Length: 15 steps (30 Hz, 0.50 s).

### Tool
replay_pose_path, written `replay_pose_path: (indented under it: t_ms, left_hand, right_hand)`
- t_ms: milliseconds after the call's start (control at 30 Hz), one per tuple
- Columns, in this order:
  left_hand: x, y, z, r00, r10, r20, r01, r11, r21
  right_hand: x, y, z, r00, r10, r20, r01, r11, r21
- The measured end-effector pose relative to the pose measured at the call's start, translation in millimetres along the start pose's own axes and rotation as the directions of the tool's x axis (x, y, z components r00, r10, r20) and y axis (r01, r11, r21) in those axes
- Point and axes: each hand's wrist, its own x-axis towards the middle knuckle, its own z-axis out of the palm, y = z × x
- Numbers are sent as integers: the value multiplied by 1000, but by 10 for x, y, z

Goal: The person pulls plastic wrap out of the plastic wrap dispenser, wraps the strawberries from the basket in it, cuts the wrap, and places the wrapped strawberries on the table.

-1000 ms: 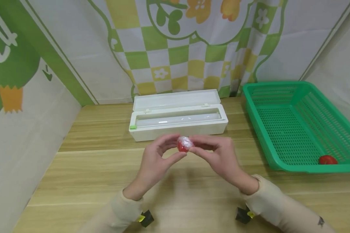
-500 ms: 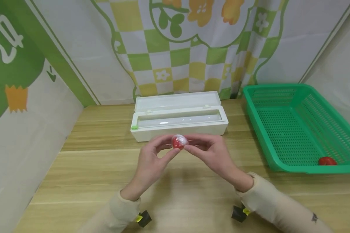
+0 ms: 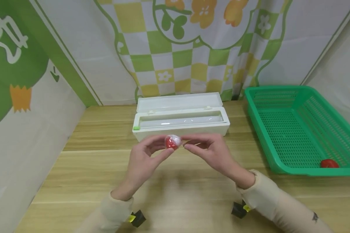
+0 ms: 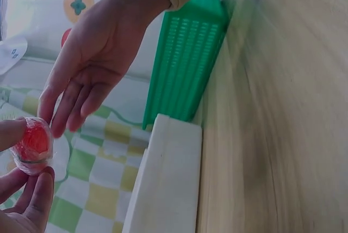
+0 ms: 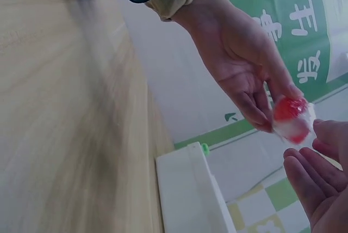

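My left hand (image 3: 143, 160) pinches a small round red thing wrapped in clear cling film (image 3: 173, 141) between thumb and fingers, held up over the table in front of the white box. Crinkled film gathers whitish on its right side. My right hand (image 3: 211, 150) is just to the right, its index fingertip right at the film and its thumb apart from it. In the right wrist view, the wrapped red thing (image 5: 292, 120) sits in the left fingertips, while the right fingers (image 5: 310, 176) are loosely bent around nothing. The left wrist view shows the right palm (image 4: 103, 48) facing the camera.
Behind the hands stands a white cling film dispenser (image 3: 180, 129), its lid raised, a roll inside and a green slider at its left end. To the right is a green plastic basket (image 3: 275, 152) with another red thing (image 3: 329, 163) in its near corner. A patterned curtain hangs behind.
Both hands have shifted slightly left with the wrapped red thing. The right thumb and fingers, which held it a second ago, have come away, leaving it in the left hand.
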Motion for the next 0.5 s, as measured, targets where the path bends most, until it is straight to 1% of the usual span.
replay_pose_path:
  t_ms: [67, 200, 300, 400, 467, 500]
  left_hand:
    - [6, -9, -58, 1000, -14, -10, 14, 1000, -2]
    - [21, -35, -214, 999, -28, -29, 28, 999, 16]
    - [27, -68, -358, 997, -50, -65, 54, 997, 56]
    - [29, -120, -528, 990, -99, -100, 111, 987, 120]
    - [21, -161, -657, 982, -157, -106, 173, 969, 176]
    - [17, -182, -724, 976, -193, -106, 211, 955, 206]
  right_hand:
    - [10, 9, -39, 1000, 1, -15, -1, 1000, 2]
    - [37, 35, -132, 998, 0, -69, 1, 1000, 17]
    - [61, 84, -201, 993, 13, -121, -12, 1000, 8]
    - [73, 151, -261, 985, 52, -167, -58, 998, -32]
    - [71, 193, -293, 978, 81, -192, -95, 993, -67]
    - [68, 210, -306, 975, 95, -203, -115, 989, -89]
